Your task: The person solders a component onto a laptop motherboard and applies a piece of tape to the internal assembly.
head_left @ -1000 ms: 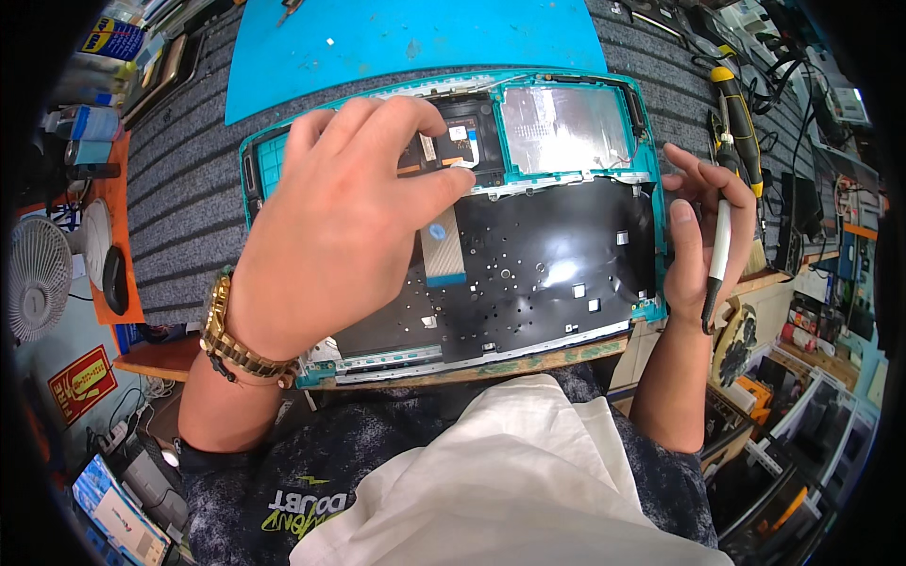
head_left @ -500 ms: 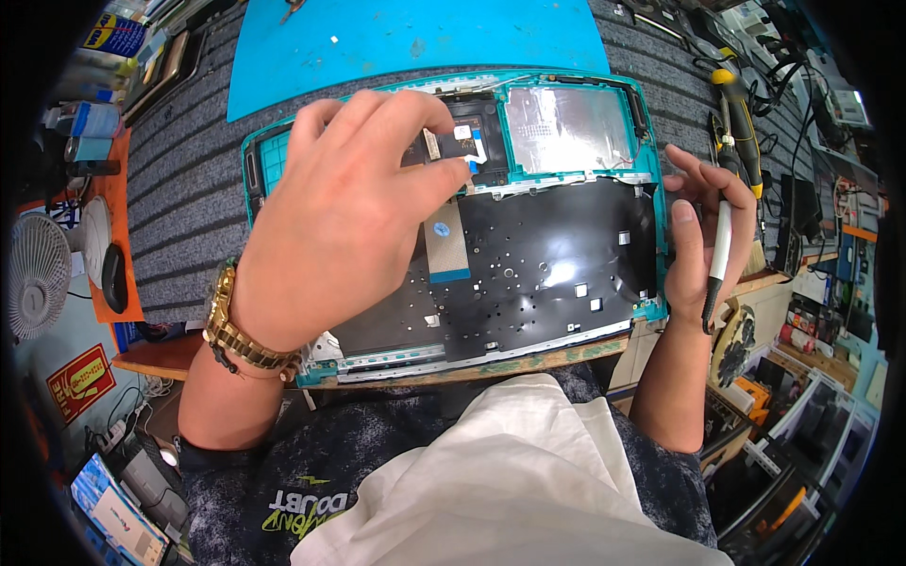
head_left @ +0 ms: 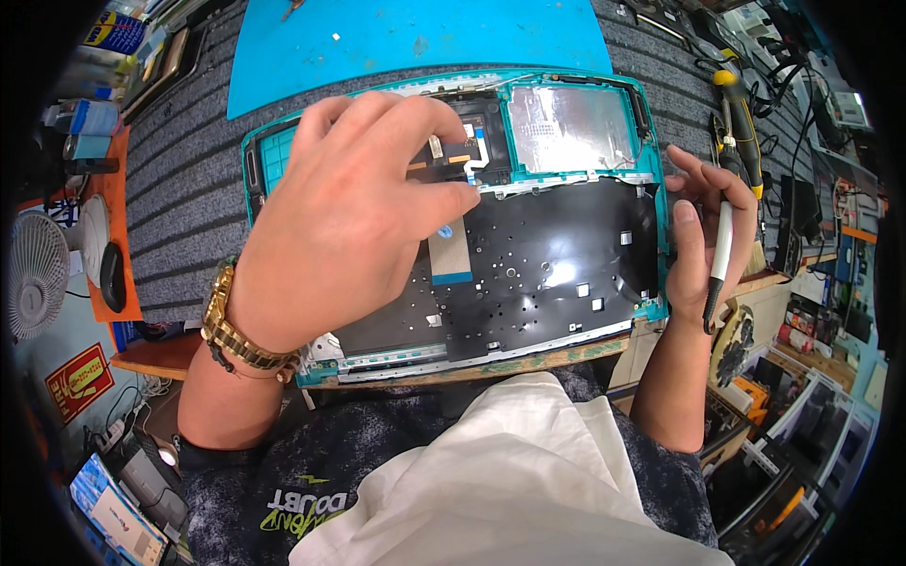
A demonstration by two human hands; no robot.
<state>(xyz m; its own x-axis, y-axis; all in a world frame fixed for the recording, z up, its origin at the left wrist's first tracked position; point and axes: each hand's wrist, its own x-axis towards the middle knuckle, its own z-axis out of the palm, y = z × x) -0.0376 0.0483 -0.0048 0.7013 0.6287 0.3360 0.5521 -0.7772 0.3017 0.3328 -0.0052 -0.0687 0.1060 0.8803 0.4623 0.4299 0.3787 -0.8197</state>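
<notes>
A teal laptop case half (head_left: 651,255), inside up, lies in front of me, with a black perforated sheet (head_left: 547,255) over its near part. My left hand (head_left: 354,203) arches above its left part, thumb and index finger apart on either side of a small white ribbon cable (head_left: 478,168). Nothing shows between those fingertips. A wide beige ribbon cable with a blue end (head_left: 450,259) lies on the sheet below the hand, partly hidden. At the case's right edge, my right hand (head_left: 703,222) has its fingers curled around a white pen-shaped tool with a black ribbed end (head_left: 723,245).
A blue mat (head_left: 425,38) lies beyond the case on the grey ribbed bench surface (head_left: 179,208). Yellow-and-black hand tools (head_left: 741,123) and a brush (head_left: 755,259) are beside my right hand. At the left stand a white fan (head_left: 40,269) and a black mouse (head_left: 113,278).
My left thumb has moved down and slightly right, away from the index finger, so the gap is wider and more of the white ribbon cable shows. My right hand stays put.
</notes>
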